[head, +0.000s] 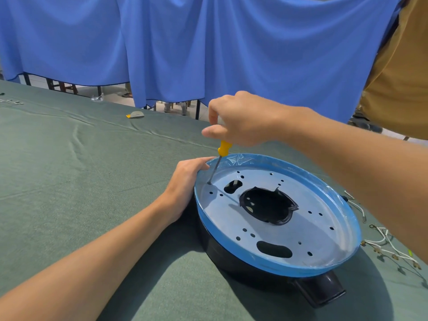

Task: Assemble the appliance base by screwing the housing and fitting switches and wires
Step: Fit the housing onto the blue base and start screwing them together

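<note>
Green bench (69,181), blue drapes (162,42) beyond.
Your right hand (238,121) grips the screwdriver (223,148) at the blue-rimmed housing's (324,237) ten o'clock; your left hand (185,184) holds the rim.

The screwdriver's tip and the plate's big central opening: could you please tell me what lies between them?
An oblong slot in the metal plate lies between them, seen in the head view.
</note>
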Available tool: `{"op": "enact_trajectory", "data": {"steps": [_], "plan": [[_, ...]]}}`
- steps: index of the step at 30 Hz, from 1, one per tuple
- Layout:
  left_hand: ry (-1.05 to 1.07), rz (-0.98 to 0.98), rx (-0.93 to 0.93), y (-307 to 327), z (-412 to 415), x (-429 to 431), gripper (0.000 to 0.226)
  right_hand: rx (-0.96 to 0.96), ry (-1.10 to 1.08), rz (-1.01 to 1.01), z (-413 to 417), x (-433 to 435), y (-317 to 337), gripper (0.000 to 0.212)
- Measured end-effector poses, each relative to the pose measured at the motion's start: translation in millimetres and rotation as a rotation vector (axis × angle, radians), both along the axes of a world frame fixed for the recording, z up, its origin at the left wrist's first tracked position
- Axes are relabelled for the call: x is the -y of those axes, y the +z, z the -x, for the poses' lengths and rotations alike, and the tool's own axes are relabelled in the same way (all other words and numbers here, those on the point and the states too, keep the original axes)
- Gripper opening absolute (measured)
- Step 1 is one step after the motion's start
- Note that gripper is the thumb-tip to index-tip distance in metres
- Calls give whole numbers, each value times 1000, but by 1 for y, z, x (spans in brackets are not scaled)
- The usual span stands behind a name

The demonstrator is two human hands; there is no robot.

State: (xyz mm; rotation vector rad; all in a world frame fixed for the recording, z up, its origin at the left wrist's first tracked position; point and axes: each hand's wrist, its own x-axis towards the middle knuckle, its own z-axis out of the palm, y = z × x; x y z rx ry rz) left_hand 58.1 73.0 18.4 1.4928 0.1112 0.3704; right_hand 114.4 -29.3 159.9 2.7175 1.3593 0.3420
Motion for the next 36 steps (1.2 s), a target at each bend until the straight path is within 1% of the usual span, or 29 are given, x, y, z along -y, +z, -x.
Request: {"op": "enact_trajectory", "data": {"steps": [1,2,3,4,6,7,8,9,10,11,12,13,14,16,18,19,20,21,22,23,25,26,28,30,32,34,36], "plan": [[-6,3,2,0,0,0,37,30,-31,-23,-2,-1,-4,45],[-7,4,4,0,0,0,38,6,-59,-58,-3,-2,-7,52],[-8,7,5,-1,0,0,38,-60,-71,-91,-3,-2,-7,57],[-7,7,4,-1,0,-1,39,-156,-65,-115,-2,-1,-4,57],[-2,10,0,-2,-2,-1,37,-358,-19,-134,1,3,1,46],[3,19,0,-3,-3,-2,35,-427,7,-146,2,5,2,39],[7,30,0,-3,-3,-2,35,-438,32,-173,2,6,2,31],[7,41,2,-4,-4,-2,38,-383,55,-200,0,5,0,24],[5,43,4,-4,-4,-2,38,-269,66,-209,0,3,-2,20],[0,45,9,-5,-4,-2,35,-135,60,-195,-1,0,-5,23],[-5,46,12,-5,-4,-2,34,-44,39,-176,-2,-4,-9,30],[-11,53,12,-5,-4,-3,35,-7,10,-155,-2,-6,-12,36],[-13,58,11,-5,-4,-3,35,-12,-19,-128,-2,-8,-13,41],[-14,58,7,-5,-4,-3,37,-130,-62,-62,1,-5,-4,46],[-16,58,4,-5,-4,-3,37,-284,-61,-5,3,2,10,42],[-18,57,7,-5,-4,-3,35,-305,-43,-5,4,5,12,39],[-16,50,8,-4,-3,-3,34,-273,-28,-29,4,6,11,37],[-14,50,7,-4,-3,-3,34,-195,-17,-63,2,5,7,35],[-9,48,8,-3,-3,-3,34,-102,-12,-92,0,3,1,36],[-6,47,12,-3,-3,-2,34,-52,-28,-103,-1,1,-5,40],[-1,33,16,-3,-3,-2,38,-74,-83,-53,1,1,-6,45],[2,25,16,-3,-3,-2,38,-108,-98,-11,3,1,-2,45],[11,26,7,-3,-3,-2,38,-135,-69,7,4,1,4,33],[5,38,1,-3,-3,-2,38,-102,-33,-58,3,-1,0,27],[-5,38,3,-3,-3,-2,38,-85,-56,-80,5,-4,-2,33],[5,34,3,-3,-3,-2,37,-131,-97,23,8,-3,4,37],[7,36,0,-3,-3,-2,37,-196,-100,89,12,0,13,37]]}}
